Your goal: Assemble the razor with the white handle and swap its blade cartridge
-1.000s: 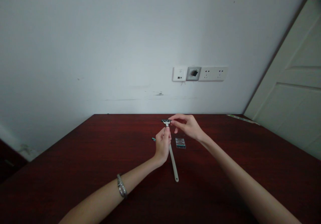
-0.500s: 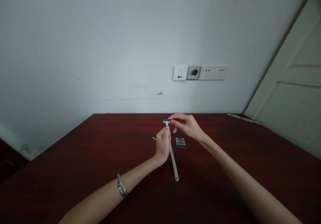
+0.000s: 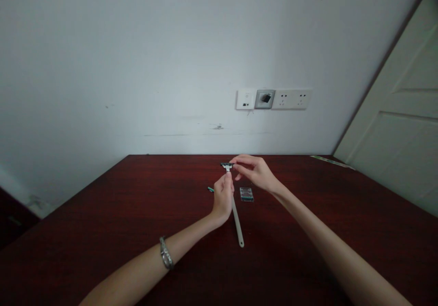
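Note:
My left hand [image 3: 223,199] is closed around the upper part of a long pale grey handle, thumb lying along it. The handle belongs to a razor [image 3: 237,226]; its lower end, with a small hole, slants down toward me. At the top sits a dark, narrow razor head [image 3: 226,164] on a silvery neck. The thumb and index finger of my right hand [image 3: 255,171] pinch the right end of this head, the other fingers loosely bent. Below my right hand lies a small clear plastic case [image 3: 246,194] with a teal strip. A little green piece [image 3: 210,189] shows left of my left hand, partly hidden.
Everything is over a dark red wooden table [image 3: 137,205], whose far edge meets a white wall [image 3: 153,68]. Wall sockets [image 3: 290,99] are set above the table. A flat, pale patterned strip [image 3: 331,162] lies at the back right, near a white panelled door [image 3: 407,128].
Almost nothing differs. Both hands keep the same hold on the razor, and the view has shifted very slightly.

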The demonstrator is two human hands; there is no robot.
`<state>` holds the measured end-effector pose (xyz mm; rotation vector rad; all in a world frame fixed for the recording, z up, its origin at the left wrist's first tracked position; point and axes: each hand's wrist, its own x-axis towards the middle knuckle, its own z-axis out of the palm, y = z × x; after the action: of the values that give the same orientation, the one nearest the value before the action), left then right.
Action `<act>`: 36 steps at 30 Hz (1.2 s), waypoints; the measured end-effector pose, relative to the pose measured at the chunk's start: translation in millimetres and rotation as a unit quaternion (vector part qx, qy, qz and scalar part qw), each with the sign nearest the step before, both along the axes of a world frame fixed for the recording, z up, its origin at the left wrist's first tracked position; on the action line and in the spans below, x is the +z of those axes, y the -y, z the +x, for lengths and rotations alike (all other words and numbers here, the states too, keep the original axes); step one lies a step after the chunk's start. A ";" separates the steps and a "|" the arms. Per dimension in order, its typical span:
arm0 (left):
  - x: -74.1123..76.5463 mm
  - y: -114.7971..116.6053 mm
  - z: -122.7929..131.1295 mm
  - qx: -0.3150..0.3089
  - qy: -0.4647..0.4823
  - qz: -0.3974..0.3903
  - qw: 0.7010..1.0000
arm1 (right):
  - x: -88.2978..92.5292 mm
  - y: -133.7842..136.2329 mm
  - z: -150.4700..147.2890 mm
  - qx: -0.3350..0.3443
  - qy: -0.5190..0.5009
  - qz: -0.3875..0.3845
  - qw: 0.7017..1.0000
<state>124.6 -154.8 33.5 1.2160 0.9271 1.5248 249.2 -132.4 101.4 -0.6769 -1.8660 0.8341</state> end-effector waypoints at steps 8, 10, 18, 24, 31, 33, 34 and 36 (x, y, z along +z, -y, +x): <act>2.1 0.5 0.5 -0.001 -0.001 -0.002 1.000 | -0.7 -0.4 1.0 0.005 -0.003 0.006 1.000; 2.5 0.6 0.3 -0.002 -0.003 -0.001 1.000 | 0.3 0.4 1.1 0.007 -0.008 0.008 1.000; 8.2 3.0 -0.6 -0.037 0.006 -0.014 0.999 | 3.5 2.0 1.9 0.005 -0.018 0.017 1.000; 12.0 3.7 -1.8 -0.089 0.034 -0.012 0.995 | 3.3 0.1 2.7 -0.009 -0.032 0.000 0.999; 11.2 6.6 -1.2 -0.100 0.043 0.003 0.994 | 5.1 2.7 2.1 -0.011 -0.036 -0.006 0.999; 11.4 6.7 -1.0 -0.099 0.044 0.004 0.994 | 5.9 3.6 1.9 -0.011 -0.030 -0.003 0.999; 11.5 6.7 -0.8 -0.099 0.045 0.003 0.994 | 6.3 4.0 1.9 -0.012 -0.026 0.000 1.000; 11.7 6.7 -0.4 -0.098 0.047 -0.001 0.994 | 7.0 4.6 1.7 -0.013 -0.020 0.005 1.000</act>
<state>124.3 -161.5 45.2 1.1875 0.7250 1.4118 250.9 -137.0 108.3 -0.6710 -1.8212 0.8151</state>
